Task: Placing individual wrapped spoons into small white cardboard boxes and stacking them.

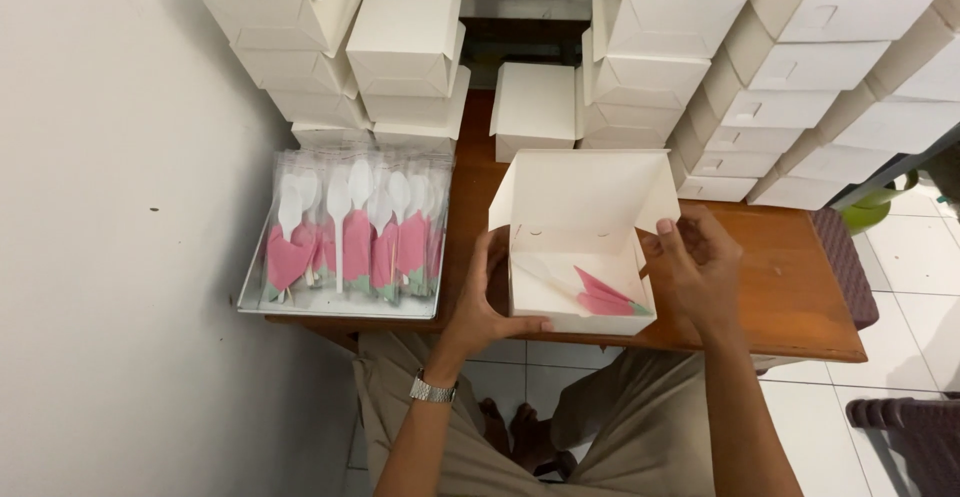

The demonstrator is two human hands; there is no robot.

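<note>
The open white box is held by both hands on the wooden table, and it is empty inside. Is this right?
Not quite. The head view shows the open white box is not empty: a wrapped spoon with pink napkin lies inside. The left hand and right hand do hold it on the wooden table.

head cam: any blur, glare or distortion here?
Head view: sharp overall, both hands crisp, left hand and right hand on the open white cardboard box; soft even light, faint shadows; mild glare on the clear plastic-wrapped spoon packets; wide-angle bowing tilts the stacked white boxes at the edges.
</note>
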